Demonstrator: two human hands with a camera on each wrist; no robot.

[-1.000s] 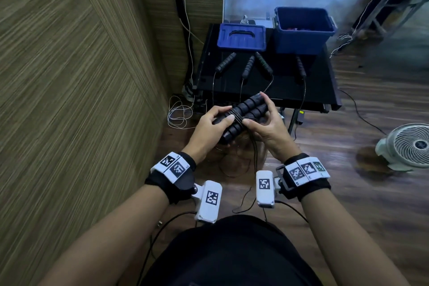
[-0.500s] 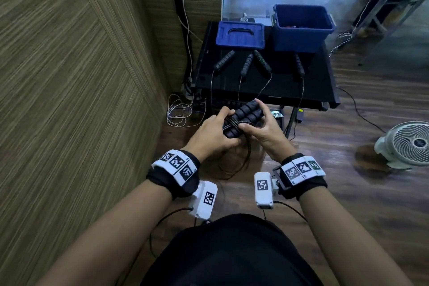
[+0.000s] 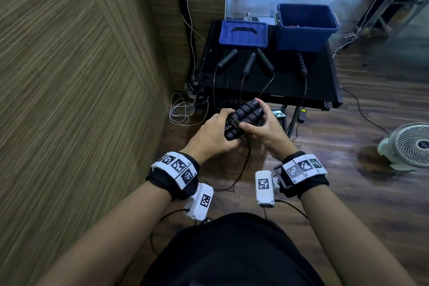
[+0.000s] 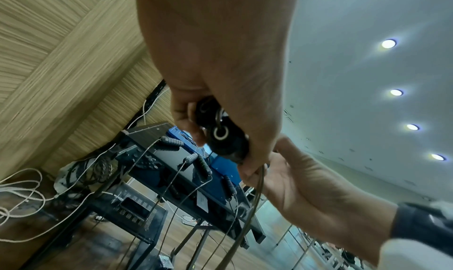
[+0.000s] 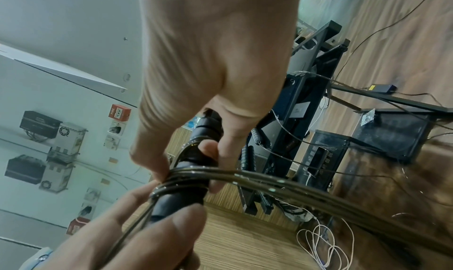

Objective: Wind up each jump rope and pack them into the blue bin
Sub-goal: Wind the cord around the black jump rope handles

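Both hands hold one jump rope in front of the table: its two black ribbed handles [image 3: 243,117] lie side by side with thin dark cord [image 3: 232,122] wound round their middle. My left hand [image 3: 214,132] grips the near ends of the handles [image 4: 220,136]. My right hand [image 3: 260,123] curls round the far ends [image 5: 208,130], thumb on the winding. Loose cord [image 3: 246,165] hangs below toward the floor. The open blue bin [image 3: 306,28] stands at the table's back right. Several more black handles [image 3: 250,62] lie on the black table [image 3: 278,86], cords trailing over its front edge.
The blue lid [image 3: 243,33] lies left of the bin. A wood-panelled wall [image 3: 69,76] runs along the left. White cable loops [image 3: 181,109] lie on the floor by the table leg, and a white fan [image 3: 411,144] stands on the floor at right.
The handle bundle has turned slightly and sits higher, nearer the table edge. My left hand has slid from on top of the handles to their near end.
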